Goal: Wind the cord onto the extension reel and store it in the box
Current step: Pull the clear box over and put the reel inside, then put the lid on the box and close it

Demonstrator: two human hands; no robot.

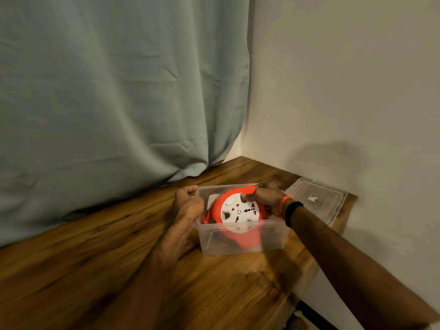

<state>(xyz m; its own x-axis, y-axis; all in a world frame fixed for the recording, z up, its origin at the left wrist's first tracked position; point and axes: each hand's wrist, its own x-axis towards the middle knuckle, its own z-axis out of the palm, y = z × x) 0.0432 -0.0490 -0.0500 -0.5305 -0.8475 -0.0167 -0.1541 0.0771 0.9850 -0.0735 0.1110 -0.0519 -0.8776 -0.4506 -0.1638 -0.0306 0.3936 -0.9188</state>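
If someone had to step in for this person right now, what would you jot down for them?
Left hand: holds the clear box by its left wall.
Right hand: grip on the orange reel at its top edge, reel tilted inside the box.
Lid: off, lying on the table to the right of the box.
Done: no loose cord visible; reel in box.
Left: settle the reel, let go, probably fit the lid.

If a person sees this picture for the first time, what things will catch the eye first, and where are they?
The bright red reel with its white socket face stands out, sitting tilted inside the clear box near the table's far right corner. The right hand holds the reel's top, while the left hand grips the box's left wall. A clear lid lies right of the box, by the wall.
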